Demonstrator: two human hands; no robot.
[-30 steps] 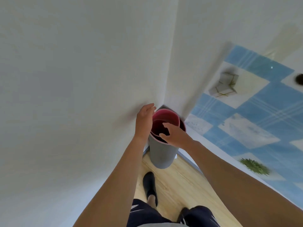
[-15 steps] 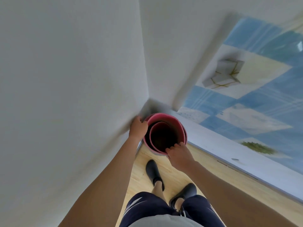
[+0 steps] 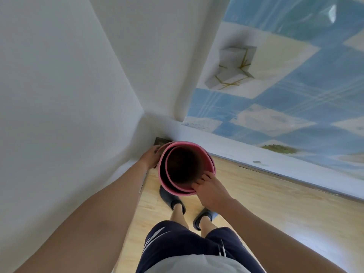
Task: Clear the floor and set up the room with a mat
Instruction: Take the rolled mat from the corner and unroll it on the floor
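At the left, two plain white walls (image 3: 59, 79) meet at the corner of the light wooden floor (image 3: 260, 205), and that corner is where the task's thing is. Your left hand (image 3: 150, 158) sits in the narrow gap on the wall side, with its fingers wrapped against the outer skin of the rolled pink foam mat (image 3: 184, 143). My judgement is that it is there to keep the roll from leaning onto the wall and to give you purchase for drawing it out.

The mat stands on end and you look straight down its open top. You see a thick pink rim, with one loose inner turn spiralling inside the outer one, and a dark hollow core. The winding is slack, not tight, so it may spring open if you let go. Its lower end is hidden, so I cannot tell whether it rests on the floor or is already raised. The near rim covers the toe of one of your dark slippers (image 3: 204, 216).

Your right hand (image 3: 211, 191) clamps the near edge of the rim. The fingertips hook over into the hollow and the palm stays outside, pinching the layers together. This likely stops the turns from sliding apart.

Further right, past the bare boards, a blue-and-cream checked surface (image 3: 285, 99) runs along the floor's far edge, well apart from the roll.
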